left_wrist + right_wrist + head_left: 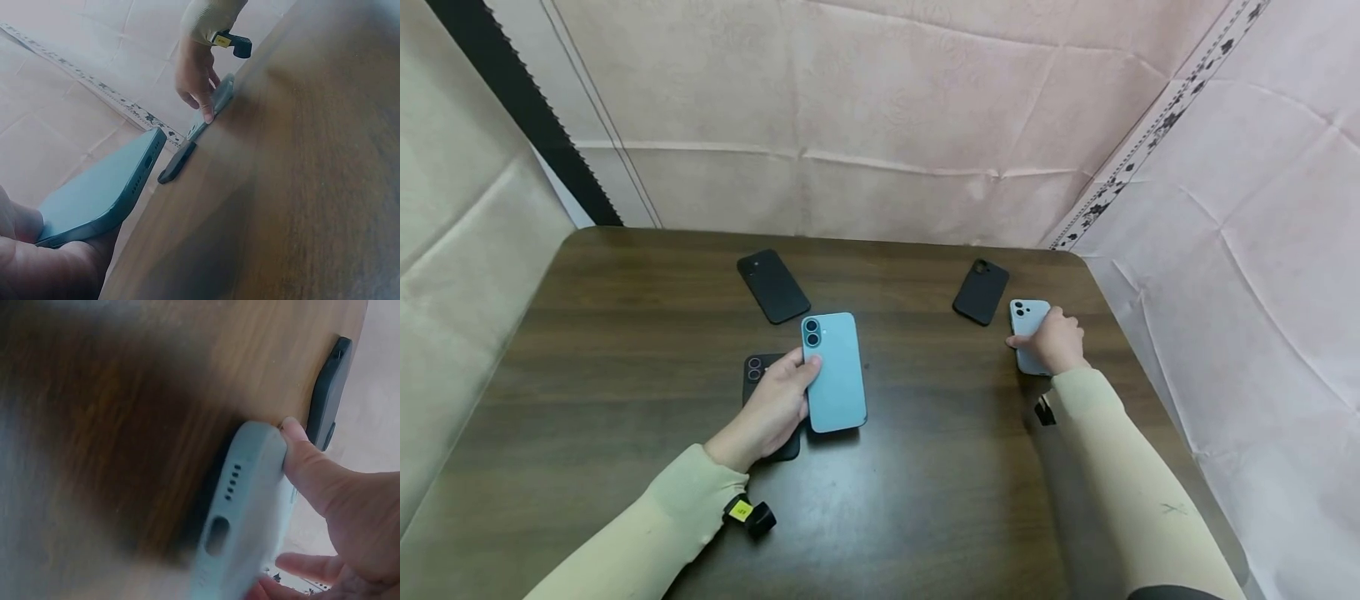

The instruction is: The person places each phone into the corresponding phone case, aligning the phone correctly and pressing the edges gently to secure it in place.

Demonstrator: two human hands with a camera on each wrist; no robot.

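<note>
Teal phone (841, 383) and company: 5 phone-shaped pieces in all; the work looks part-way along, with 2 pieces in hand and 3 lying loose.
Pale cloth (895, 100): hangs well beyond the teal phone; the dark floral border (1120, 171) at its right shows pattern, no readable words.
Brown tabletop (610, 383): spreads below the teal phone and bears the 3 loose pieces.
Right sleeve (1101, 458): right of and nearer than the teal phone; its small dark mark spells nothing legible.
Left hand (771, 412): grips the teal phone, thumb on its back, holding it above the tabletop.
Right hand (1060, 340): well right of the teal phone, gripping the pale blue piece (1030, 321) by its edges; I cannot tell whether that is wholly lifted.
Black pieces: 1 just left of the teal phone (787, 448), partly hidden by the left hand; 1 beyond it to the left (773, 286); 1 beyond it to the right (981, 292).
Remaining, as I judge: both held pieces are not yet let go.
Teal back: 2 lenses, no brand readable.
Yellow tag (741, 510): nearer than the teal phone, on the left wrist camera (761, 520); its writing is too small to read.
</note>
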